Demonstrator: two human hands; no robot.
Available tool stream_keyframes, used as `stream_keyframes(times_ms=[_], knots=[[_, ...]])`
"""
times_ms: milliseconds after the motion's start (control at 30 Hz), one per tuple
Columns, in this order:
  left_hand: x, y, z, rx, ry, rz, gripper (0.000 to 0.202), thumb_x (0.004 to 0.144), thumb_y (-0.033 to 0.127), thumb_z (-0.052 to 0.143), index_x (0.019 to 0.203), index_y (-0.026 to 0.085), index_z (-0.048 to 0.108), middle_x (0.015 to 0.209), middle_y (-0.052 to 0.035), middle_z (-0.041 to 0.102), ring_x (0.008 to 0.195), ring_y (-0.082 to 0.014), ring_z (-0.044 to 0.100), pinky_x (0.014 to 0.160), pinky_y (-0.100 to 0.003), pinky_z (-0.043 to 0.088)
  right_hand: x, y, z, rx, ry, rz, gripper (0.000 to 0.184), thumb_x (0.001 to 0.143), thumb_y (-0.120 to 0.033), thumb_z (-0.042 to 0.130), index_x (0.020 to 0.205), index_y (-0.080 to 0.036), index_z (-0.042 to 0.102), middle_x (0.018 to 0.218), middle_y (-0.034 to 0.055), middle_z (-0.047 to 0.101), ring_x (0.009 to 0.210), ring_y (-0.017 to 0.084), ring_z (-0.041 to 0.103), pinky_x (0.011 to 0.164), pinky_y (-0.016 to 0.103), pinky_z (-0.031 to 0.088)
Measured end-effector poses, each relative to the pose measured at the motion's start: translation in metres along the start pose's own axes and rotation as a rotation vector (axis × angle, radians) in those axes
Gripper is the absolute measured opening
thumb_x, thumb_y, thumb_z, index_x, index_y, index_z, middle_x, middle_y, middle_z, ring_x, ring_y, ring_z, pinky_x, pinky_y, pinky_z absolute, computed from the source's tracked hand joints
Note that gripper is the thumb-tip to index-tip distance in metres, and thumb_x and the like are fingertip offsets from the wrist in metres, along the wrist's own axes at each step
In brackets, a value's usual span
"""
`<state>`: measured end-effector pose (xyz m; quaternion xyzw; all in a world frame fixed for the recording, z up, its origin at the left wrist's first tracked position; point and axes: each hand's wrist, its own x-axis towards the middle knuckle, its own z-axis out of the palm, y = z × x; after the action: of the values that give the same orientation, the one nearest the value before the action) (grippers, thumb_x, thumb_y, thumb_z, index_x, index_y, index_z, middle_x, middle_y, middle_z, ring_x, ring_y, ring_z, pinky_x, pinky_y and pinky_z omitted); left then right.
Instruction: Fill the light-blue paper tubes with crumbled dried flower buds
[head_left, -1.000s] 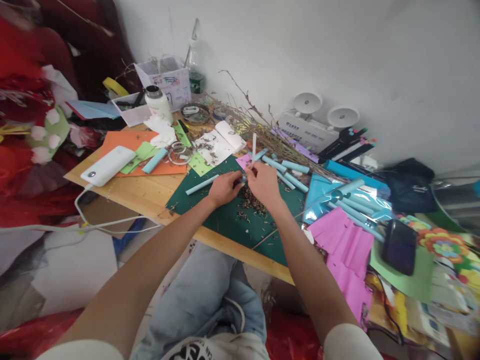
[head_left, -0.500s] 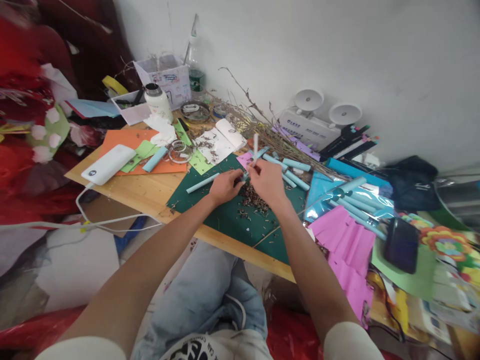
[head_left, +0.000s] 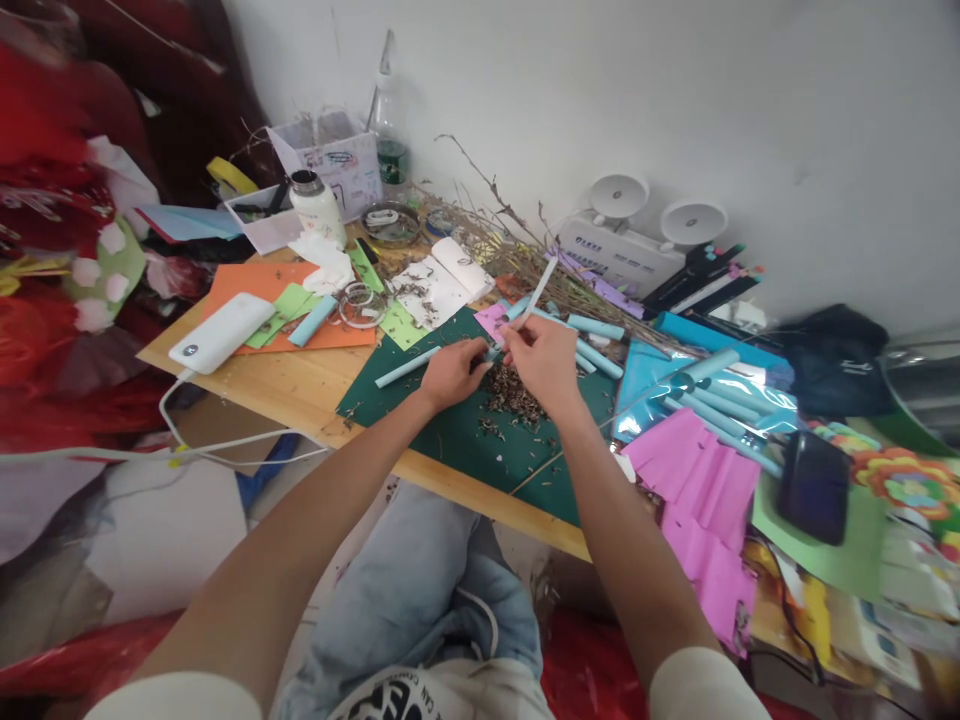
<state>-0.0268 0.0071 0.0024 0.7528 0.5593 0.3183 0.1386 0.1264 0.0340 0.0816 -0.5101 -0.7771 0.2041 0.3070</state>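
My left hand (head_left: 454, 374) is over the green cutting mat (head_left: 435, 432), its fingers closed on a light-blue tube (head_left: 492, 353) that is mostly hidden. Just to its right, my right hand (head_left: 546, 362) pinches a thin white stick (head_left: 538, 288), which tilts up and to the right. The stick's lower end is at the fingertips, close to the left hand. Beneath both hands lies a heap of small brown dried bits (head_left: 514, 396). Another light-blue tube (head_left: 407, 367) rests on the mat left of my left hand, and several more (head_left: 596, 327) lie behind my right hand.
A white power bank (head_left: 222, 332) with a cable lies at the left. Behind stand a white bottle (head_left: 317, 208) and dry twigs (head_left: 517, 240). To the right are a blue plastic packet (head_left: 645, 385), pink crepe paper (head_left: 694, 475) and a dark phone-like object (head_left: 814, 488).
The white stick has swung from nearly upright to leaning right, with my right hand turning slightly. My left hand stays almost in place. The view has shifted a little.
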Motion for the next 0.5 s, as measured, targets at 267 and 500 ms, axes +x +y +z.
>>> stream_keyframes(times_ms=[267,500], knots=[[0.0001,0.0008,-0.0003,0.01,-0.01,-0.006,0.011,0.087,0.028,0.056,0.096,0.021,0.057,0.087,-0.0046,0.065,0.081,-0.0197,0.06,0.071,-0.029,0.044,0.0021,-0.0022,-0.0006,-0.146,0.002,-0.059,0.017,0.088,-0.028,0.057,0.077,-0.019,0.066,0.068,0.0049,0.066,0.068,0.021,0.059,0.068,0.033,0.039],[-0.0003,-0.0002,0.001,-0.021,0.006,0.002,0.01,0.087,0.027,0.057,0.095,0.021,0.057,0.088,-0.0039,0.066,0.08,-0.0187,0.06,0.07,-0.029,0.043,0.0019,-0.0057,-0.001,-0.178,-0.004,-0.07,0.018,0.087,-0.028,0.057,0.074,-0.019,0.066,0.066,0.0046,0.064,0.064,0.02,0.056,0.066,0.033,0.037]])
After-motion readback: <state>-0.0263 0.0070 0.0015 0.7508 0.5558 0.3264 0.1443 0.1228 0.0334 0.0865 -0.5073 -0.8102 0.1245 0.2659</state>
